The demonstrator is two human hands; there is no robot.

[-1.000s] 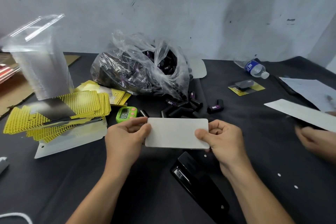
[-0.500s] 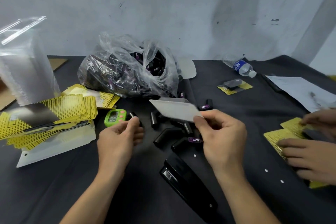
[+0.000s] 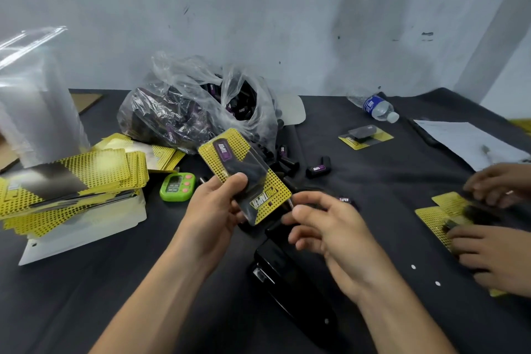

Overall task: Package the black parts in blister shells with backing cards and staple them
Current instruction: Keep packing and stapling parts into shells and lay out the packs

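Since half a second ago the card has passed from the right hand to the left and turned over, so its yellow printed face now shows instead of the white back. From the head camera, the left hand (image 3: 212,210) grips the pack (image 3: 254,174) by its lower end, thumb across the clear shell, tilting it up and away, probably to check that the black part (image 3: 222,151) sits straight under the blister before fixing. The right hand (image 3: 327,230) hovers just beside the pack's lower corner, fingers loosely spread and holding nothing I can make out; it sits directly over the stapler (image 3: 287,282), which lies close to the body, likely kept there so it comes to hand for each pack. Supplies are ranged to the left within reach: the stack of backing cards (image 3: 74,178), the tall stack of blister shells (image 3: 34,106) behind it, and the plastic bag of parts (image 3: 195,112) in the middle, with loose parts (image 3: 317,167) spilled near it. A finished pack (image 3: 365,135) lies well apart towards the far right. Another person's hands (image 3: 494,250) press on yellow cards at the right edge.
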